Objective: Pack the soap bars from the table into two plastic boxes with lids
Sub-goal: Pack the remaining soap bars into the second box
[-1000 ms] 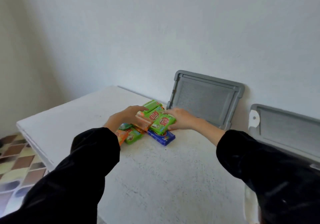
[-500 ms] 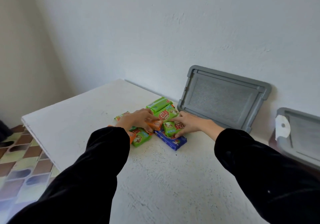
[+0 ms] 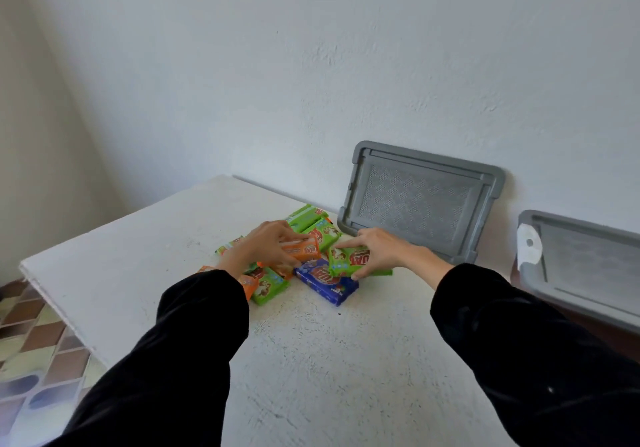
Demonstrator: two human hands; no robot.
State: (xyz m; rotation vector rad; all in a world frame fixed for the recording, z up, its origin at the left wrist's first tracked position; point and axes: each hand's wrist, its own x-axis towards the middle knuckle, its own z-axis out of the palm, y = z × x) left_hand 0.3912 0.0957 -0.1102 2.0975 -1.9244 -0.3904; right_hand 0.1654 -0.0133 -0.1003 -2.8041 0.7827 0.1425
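White table (image 3: pixel 311 360), orange soap bar (image 3: pixel 306 251) pinched in left fingers (image 3: pixel 278 236)

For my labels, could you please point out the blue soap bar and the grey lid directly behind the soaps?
blue soap bar (image 3: pixel 328 284): head view, middle of its top face.
grey lid (image 3: pixel 415 200): head view, its textured centre panel.

This looks like a plain room in a home. A white-painted table (image 3: pixel 138 256) with a rough, speckled top stands in a corner against a bare white plastered wall (image 3: pixel 311 65), with a cream wall (image 3: pixel 34 135) to the left. The floor (image 3: pixel 34 342) has patterned tiles in brown, cream and grey-blue. Shop-wrapped soap bars (image 3: pixel 325 278) lie on the table, and a grey plastic lid (image 3: pixel 415 200) leans on the wall.
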